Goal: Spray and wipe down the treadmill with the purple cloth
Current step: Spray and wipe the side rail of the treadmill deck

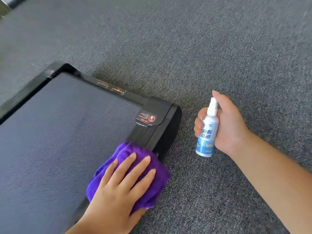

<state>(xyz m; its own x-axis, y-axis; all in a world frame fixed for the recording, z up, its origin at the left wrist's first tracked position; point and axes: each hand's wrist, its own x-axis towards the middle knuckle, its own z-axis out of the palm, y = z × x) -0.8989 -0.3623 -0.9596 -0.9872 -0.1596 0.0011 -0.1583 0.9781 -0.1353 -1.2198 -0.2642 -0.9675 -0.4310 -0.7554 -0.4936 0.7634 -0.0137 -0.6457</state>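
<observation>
the treadmill (67, 125) lay flat on grey carpet (219, 48), filling the left half of the view, its dark woven belt (59, 141) framed by a black side rail (157, 125) that ended in a rounded corner toward the far right. a small warning sticker (146, 118) sat on that rail just beside the belt's corner, and faint orange markings (111, 86) ran along the far edge of the frame.

the purple cloth (128, 173), bunched and folded, lay across the right edge of the treadmill, partly on the belt and partly over the rail, with one corner hanging out over the carpet. the left hand (121, 184) pressed down on it from the near side, fingers straight and spread flat on top of the fabric, not curled around it.

the right hand (224, 125) was to the right of the treadmill, above the carpet and apart from the machine. it gripped a white and blue spray bottle (207, 130) upright, fingers wrapped around the body and the index finger (217, 95) reaching up over the nozzle top.
</observation>
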